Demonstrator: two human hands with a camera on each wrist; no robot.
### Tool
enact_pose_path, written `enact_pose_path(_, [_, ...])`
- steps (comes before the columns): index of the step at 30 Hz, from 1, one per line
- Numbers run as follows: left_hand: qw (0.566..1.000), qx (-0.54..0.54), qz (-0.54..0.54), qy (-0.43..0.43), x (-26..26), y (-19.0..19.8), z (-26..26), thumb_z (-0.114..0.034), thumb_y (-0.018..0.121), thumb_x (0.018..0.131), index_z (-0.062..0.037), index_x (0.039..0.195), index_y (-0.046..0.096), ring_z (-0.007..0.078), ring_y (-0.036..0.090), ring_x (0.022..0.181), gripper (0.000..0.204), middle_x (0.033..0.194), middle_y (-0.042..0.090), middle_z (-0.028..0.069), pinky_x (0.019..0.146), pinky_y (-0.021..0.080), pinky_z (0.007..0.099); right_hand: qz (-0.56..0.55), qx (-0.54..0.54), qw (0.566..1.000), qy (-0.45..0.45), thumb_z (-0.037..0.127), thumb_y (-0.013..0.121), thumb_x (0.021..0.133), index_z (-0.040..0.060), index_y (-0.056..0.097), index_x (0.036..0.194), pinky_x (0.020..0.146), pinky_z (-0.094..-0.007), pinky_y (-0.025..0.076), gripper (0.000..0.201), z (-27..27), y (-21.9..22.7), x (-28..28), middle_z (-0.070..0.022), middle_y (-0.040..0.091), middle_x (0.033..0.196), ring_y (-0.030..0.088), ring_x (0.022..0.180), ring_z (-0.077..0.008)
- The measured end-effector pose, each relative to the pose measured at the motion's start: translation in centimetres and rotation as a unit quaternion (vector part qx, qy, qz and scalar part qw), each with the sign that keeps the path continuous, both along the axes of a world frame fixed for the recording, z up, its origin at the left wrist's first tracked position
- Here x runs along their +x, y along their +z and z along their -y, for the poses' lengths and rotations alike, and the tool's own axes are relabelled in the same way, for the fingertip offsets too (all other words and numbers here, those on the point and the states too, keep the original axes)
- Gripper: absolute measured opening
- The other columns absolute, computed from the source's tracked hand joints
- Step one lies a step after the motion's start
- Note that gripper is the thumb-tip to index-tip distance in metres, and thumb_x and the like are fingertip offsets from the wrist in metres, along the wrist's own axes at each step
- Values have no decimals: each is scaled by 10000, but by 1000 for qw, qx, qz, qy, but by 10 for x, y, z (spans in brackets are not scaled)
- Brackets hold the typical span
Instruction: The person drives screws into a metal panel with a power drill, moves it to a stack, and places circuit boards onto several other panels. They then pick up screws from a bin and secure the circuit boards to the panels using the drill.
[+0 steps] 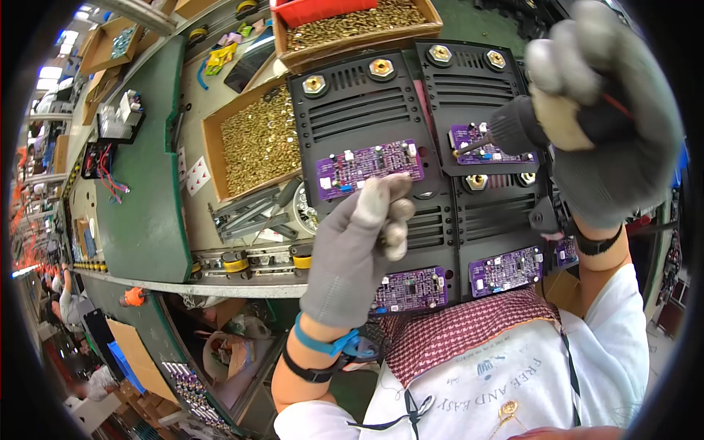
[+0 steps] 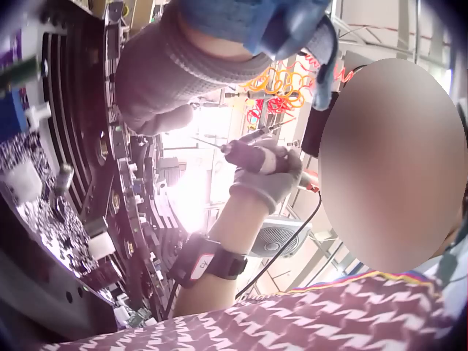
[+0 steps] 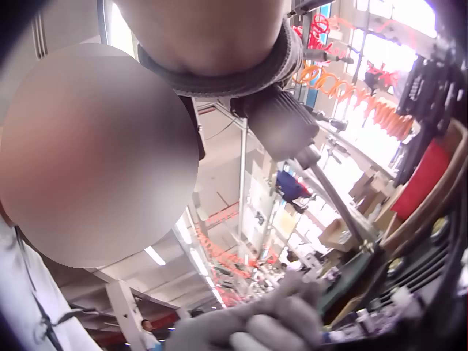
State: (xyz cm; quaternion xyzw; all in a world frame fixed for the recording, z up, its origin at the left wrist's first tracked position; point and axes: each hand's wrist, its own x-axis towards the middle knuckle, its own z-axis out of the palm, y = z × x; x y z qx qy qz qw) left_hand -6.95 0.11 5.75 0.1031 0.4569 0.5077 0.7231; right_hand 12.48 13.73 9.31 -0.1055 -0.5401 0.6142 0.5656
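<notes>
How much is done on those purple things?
Purple boards and gold-coloured fittings already sit on the black panels. Now the right hand holds a power screwdriver, its tip at the upper-right board. That one looks unfinished. The others may need screws too, but I can't tell which are fastened.

Purple circuit board [image 1: 370, 169]; black slotted panel [image 1: 345, 110]; grey gloves [image 1: 343, 268]; red-and-white patterned apron [image 1: 469, 330]; white shirt [image 1: 484, 396]; green bench [image 1: 143, 183].
</notes>
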Motion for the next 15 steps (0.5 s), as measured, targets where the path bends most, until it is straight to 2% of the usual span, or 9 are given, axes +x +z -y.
enact_pose_path(2, [1000,-2,7,-4,-8,-2,3,-334,590,933,58,1188,529,77,455,697,471,889,556,43,589,374,220,7,-20,1000,1,461,492,918,5,506,924,616,-379,477,456,-9,-12,0,-88,538,734,579,579,-195])
enact_pose_path(5, [1000,11,-11,-2,-7,-2,4,-261,586,942,57,1216,522,79,475,703,425,913,576,54,598,389,221,0,-95,995,-18,549,433,911,-25,481,955,635,-386,477,577,12,12,-19,-124,536,770,595,631,-217])
enact_pose_path(9, [999,29,-15,-10,-8,-8,6,-166,590,935,26,1195,547,84,509,717,326,949,603,68,605,406,218,1,-106,994,-2,522,456,910,-21,490,947,643,-383,476,546,13,-3,-7,-126,537,779,595,645,-213])
enact_pose_path(13, [1000,12,0,-11,-7,-11,5,-163,614,920,3,1149,574,86,518,703,285,942,616,72,591,408,222,8,-107,994,2,503,455,912,-23,493,952,644,-379,476,529,14,-6,1,-125,538,782,591,648,-208])
enact_pose_path(15, [999,16,41,-15,-7,-13,5,-179,634,907,-9,1113,587,87,520,679,271,917,625,73,573,408,225,10,-107,994,1,493,454,914,-25,495,955,644,-377,476,521,13,-8,2,-125,538,784,589,649,-206])
